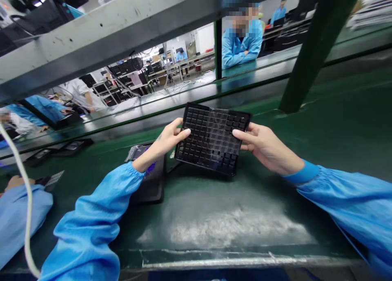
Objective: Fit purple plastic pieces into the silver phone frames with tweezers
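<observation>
Both hands hold up a black plastic tray [199,138] with rows of small square cells, tilted above the green bench. A band of clear, shiny film [219,130] runs down its middle. My left hand [170,140] grips the tray's left edge, thumb on top and fingers behind. At the right edge, my right hand [263,144] pinches it the same way. Whether the cells hold anything is too small to tell. Under my left forearm lies a dark, flat, tray-like piece [154,187] with a purple mark and some clear plastic on it.
A grey metal beam [122,32] crosses above the bench [214,224], and a green post [318,56] rises at the right. A white cable [26,191] hangs at the left, near a co-worker's sleeve [21,219]. Another person [241,44] leans on the far ledge.
</observation>
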Motion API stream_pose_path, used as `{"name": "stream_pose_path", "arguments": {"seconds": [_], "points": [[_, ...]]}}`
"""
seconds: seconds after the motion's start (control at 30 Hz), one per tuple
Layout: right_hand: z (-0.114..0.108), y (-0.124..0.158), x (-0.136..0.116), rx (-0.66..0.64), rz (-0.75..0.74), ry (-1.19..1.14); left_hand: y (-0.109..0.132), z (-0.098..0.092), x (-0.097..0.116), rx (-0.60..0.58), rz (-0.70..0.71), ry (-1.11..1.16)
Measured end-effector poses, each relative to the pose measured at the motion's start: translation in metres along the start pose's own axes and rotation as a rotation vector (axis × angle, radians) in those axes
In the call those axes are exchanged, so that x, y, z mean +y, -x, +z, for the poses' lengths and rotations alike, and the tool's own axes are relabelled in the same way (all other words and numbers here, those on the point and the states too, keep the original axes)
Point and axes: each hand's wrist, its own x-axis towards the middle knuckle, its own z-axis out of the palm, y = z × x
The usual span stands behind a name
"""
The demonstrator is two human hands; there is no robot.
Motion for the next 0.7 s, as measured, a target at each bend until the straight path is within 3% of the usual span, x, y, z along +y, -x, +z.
{"name": "stream_pose_path", "arguments": {"seconds": [0.17, 0.37, 0.47, 0.53, 0.57, 0.7], "points": [[-0.007, -0.007, -0.008, 0.097, 0.056, 0.056, -0.027, -0.014, 0.011, -0.11, 0.18, -0.31], [-0.005, -0.006, -0.015, -0.073, 0.143, 0.09, -0.063, -0.012, 0.032, -0.421, 0.313, -0.546], [0.0, -0.003, -0.011, -0.073, 0.16, 0.106, -0.074, -0.003, 0.034, -0.468, 0.326, -0.612], [0.001, -0.001, -0.008, -0.038, 0.135, 0.101, -0.072, 0.004, 0.035, -0.401, 0.351, -0.661], [0.002, -0.001, -0.007, -0.012, 0.118, 0.093, -0.067, 0.009, 0.035, -0.312, 0.384, -0.674], [0.005, 0.003, -0.008, 0.107, 0.057, 0.022, -0.027, 0.03, 0.03, 0.261, 0.526, -0.477]]}}
